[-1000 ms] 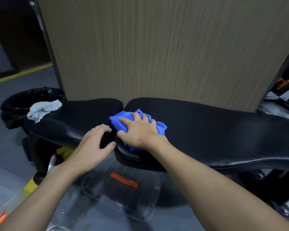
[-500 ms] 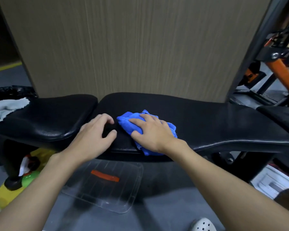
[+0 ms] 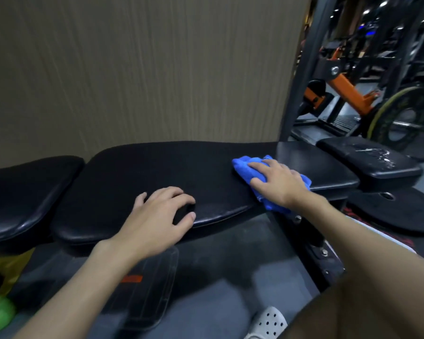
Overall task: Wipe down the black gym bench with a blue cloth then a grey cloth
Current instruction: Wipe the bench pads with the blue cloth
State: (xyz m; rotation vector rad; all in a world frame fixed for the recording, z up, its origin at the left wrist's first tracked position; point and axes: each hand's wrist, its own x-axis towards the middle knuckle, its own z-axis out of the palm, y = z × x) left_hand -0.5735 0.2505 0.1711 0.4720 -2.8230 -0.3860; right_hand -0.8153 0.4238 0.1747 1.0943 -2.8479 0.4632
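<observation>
Head view: our right hand (image 3: 279,185), fingers spread flat, presses the blue cloth (image 3: 242,167) near the right end of the black gym bench (image 3: 157,172). Our left hand (image 3: 154,221), loosely curled and holding nothing, rests on the near edge. We judge the overhanging cloth could slip off.
</observation>
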